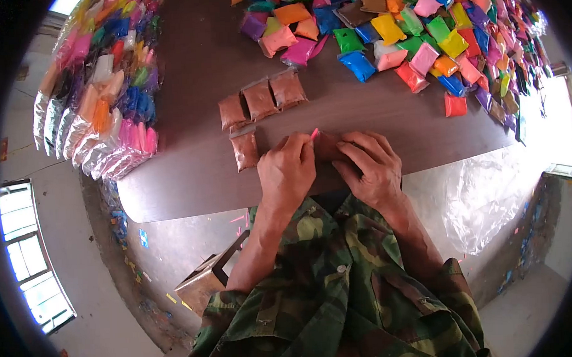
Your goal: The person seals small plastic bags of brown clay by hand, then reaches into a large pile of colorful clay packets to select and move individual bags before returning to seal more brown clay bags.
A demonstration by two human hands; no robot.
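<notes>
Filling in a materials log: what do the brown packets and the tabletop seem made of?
Brown packets: apparently thin, glossy clear plastic film, judging by highlights and see-through edges; what fills them is unclear.
Tabletop: possibly laminate or varnished wood, smooth and satin, judging by its soft sheen.

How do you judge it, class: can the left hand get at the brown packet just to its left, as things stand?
Probably yes: the brown packet lies close beside the left hand, with nothing visible between them. That hand seems to hold a pink piece, though, so it may need freeing.
</notes>
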